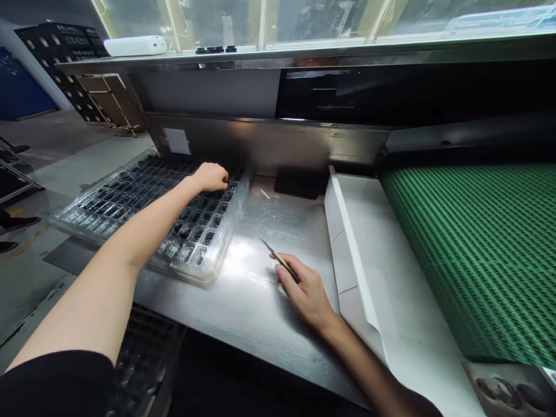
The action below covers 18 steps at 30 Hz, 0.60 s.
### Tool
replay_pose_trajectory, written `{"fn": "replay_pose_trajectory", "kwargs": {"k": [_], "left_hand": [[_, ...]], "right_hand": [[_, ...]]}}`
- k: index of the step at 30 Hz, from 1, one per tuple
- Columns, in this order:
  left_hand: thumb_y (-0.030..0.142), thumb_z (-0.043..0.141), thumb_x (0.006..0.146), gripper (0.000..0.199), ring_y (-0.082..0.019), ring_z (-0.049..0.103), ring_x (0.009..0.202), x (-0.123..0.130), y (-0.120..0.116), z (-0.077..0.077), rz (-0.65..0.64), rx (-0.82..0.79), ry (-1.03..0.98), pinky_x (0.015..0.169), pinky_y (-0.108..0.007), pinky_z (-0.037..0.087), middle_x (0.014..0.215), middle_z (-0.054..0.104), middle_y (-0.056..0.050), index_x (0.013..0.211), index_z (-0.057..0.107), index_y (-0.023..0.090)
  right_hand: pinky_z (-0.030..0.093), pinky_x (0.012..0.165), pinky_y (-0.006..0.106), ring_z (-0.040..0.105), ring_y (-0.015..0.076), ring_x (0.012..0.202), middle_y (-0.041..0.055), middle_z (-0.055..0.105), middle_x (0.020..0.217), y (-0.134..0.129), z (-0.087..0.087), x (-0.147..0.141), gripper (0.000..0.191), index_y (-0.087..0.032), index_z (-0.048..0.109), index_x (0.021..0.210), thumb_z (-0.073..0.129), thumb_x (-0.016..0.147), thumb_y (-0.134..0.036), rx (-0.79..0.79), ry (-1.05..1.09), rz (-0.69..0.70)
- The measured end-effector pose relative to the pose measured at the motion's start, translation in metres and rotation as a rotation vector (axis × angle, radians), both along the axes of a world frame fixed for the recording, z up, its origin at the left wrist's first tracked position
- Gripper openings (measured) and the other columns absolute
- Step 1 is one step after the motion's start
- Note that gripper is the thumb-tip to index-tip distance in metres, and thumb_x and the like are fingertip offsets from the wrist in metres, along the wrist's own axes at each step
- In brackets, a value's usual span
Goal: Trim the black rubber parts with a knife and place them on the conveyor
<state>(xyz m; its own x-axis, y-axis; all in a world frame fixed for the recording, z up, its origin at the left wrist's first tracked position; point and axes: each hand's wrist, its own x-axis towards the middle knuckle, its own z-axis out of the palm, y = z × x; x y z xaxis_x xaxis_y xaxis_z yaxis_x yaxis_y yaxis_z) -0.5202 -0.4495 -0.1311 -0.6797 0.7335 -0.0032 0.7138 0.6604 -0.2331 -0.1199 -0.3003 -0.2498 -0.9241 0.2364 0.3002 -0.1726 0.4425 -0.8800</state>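
Observation:
A clear plastic tray [212, 272] with rows of small compartments, many of them holding black parts, lies on the left of the metal table [252, 301]. My left hand [211, 176] is over the tray's far right part, its fingers curled together; what they hold, if anything, is hidden. Over the table, right of the tray, my right hand [306, 289] grips a thin pointed tool [282, 262] like a pen, its tip directed up and left.
A white-walled channel [347, 231] and a green conveyor belt [478, 243] are on the right. A dark flat object [297, 184] and a thin white strip [263, 192] lie at the table's back. Above runs a metal shelf [269, 59] with a white device [135, 46].

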Motion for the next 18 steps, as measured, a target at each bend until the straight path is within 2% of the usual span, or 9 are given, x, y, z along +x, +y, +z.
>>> {"fn": "replay_pose_trajectory", "kwargs": {"k": [7, 11, 18], "left_hand": [[0.04, 0.072, 0.092, 0.033, -0.029, 0.08, 0.108, -0.005, -0.006, -0.013, 0.103, 0.158, -0.033, 0.091, -0.032, 0.058, 0.11, 0.087, -0.005, 0.116, 0.091, 0.029], [0.037, 0.069, 0.092, 0.033, -0.03, 0.079, 0.107, -0.002, -0.007, -0.019, 0.113, 0.206, -0.022, 0.091, -0.034, 0.058, 0.11, 0.087, -0.006, 0.115, 0.091, 0.028], [0.037, 0.068, 0.093, 0.03, -0.035, 0.073, 0.123, 0.01, -0.01, -0.021, 0.038, 0.223, 0.037, 0.095, -0.038, 0.057, 0.123, 0.079, -0.011, 0.108, 0.089, 0.024]], "right_hand": [[0.047, 0.073, 0.032, 0.066, 0.0192, 0.077, 0.0001, 0.073, 0.086, 0.0, 0.0, 0.0, 0.029, -0.023, 0.076, 0.129, 0.057, 0.115, -0.041, 0.022, 0.01, -0.004], [0.051, 0.077, 0.032, 0.07, 0.02, 0.081, 0.002, 0.076, 0.092, -0.001, 0.001, 0.0, 0.028, -0.023, 0.076, 0.129, 0.058, 0.115, -0.039, 0.035, 0.022, 0.003], [0.056, 0.084, 0.034, 0.075, 0.0224, 0.091, 0.0046, 0.08, 0.1, -0.001, 0.004, 0.001, 0.029, -0.023, 0.077, 0.13, 0.058, 0.115, -0.038, 0.037, 0.013, 0.014]]}}
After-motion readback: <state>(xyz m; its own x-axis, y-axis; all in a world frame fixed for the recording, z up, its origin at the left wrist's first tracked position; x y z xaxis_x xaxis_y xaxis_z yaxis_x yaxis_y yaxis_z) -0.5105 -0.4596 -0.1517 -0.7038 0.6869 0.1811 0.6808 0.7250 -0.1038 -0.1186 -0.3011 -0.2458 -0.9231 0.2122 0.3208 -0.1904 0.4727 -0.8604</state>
